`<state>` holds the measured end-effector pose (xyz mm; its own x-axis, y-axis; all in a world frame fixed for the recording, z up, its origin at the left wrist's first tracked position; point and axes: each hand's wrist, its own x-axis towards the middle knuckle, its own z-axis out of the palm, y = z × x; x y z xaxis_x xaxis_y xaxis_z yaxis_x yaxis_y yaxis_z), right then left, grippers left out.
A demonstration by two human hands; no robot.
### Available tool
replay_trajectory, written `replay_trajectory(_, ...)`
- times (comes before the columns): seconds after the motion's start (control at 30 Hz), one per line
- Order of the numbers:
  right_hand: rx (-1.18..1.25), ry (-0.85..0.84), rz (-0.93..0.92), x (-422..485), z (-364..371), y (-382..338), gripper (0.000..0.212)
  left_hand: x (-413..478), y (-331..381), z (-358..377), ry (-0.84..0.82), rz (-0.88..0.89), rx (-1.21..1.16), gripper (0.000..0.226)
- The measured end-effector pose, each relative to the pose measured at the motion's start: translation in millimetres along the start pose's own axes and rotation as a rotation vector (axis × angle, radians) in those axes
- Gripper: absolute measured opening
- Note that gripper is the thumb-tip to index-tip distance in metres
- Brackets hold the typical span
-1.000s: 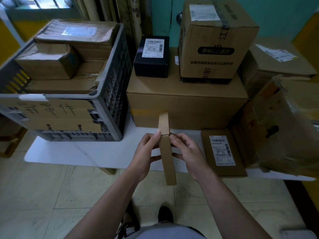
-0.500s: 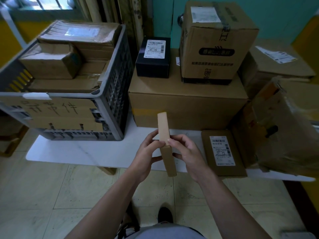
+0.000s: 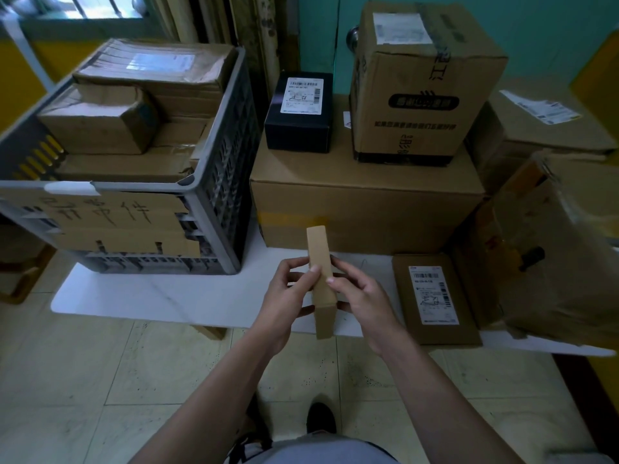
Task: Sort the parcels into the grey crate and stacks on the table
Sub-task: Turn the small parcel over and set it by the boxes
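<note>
White tabletop (image 3: pixel 160 296) carries a grey crate (image 3: pixel 217 182) packed with cardboard parcels on the left and stacked boxes (image 3: pixel 365 195) on the right. Over its near edge, the left hand (image 3: pixel 284 306) and right hand (image 3: pixel 363 303) both pinch a slim brown parcel (image 3: pixel 321 279), held on edge between their curled fingers

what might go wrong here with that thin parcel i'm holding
1. The thin parcel is held edge-up by fingertips of the left hand and right hand, its near end apparently past the table edge; a slip would likely drop it to the floor.
2. The grey crate already looks filled near its rim, so a parcel added there may sit high and slide off.
</note>
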<state>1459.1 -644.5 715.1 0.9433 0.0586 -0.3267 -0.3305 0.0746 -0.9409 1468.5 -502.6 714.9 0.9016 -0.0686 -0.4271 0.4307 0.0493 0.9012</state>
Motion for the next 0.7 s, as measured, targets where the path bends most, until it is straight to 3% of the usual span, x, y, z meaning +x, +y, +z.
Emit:
replay_trajectory(0.4, -0.020, 0.005, 0.003, 3.2, -10.3, 4.7, 0.031, 5.3, -1.2, 8.7, 0.047, -0.048, -0.030, 0.033)
replay_trajectory(0.57, -0.080, -0.016, 0.004, 3.0, -9.2, 5.8, 0.029, 5.2, -0.6, 7.5, 0.087, -0.016, 0.033, 0.064)
replay_trajectory(0.7, -0.178, -0.038, -0.011, 1.9, -5.9, 6.8, 0.025, 7.7, -2.0, 3.9, 0.151, 0.011, 0.096, 0.043)
